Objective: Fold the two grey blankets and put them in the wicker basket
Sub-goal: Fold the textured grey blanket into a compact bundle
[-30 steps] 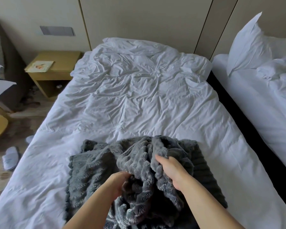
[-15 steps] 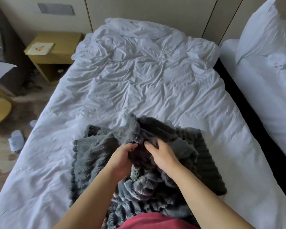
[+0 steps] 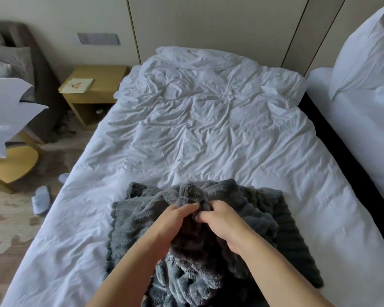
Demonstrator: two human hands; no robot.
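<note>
Both hands, left hand (image 3: 173,220) and right hand (image 3: 225,222), grip bunched grey blanket (image 3: 248,209).

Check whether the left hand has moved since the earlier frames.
Yes. Judged against the bed, the left hand shifted forward and rightward, now beside the right hand on the grey blanket.

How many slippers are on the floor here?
2. The near slipper lies on the floor left of the bed; the far slipper peeks out at the bed's edge, partly hidden. Others may be hidden.
</note>
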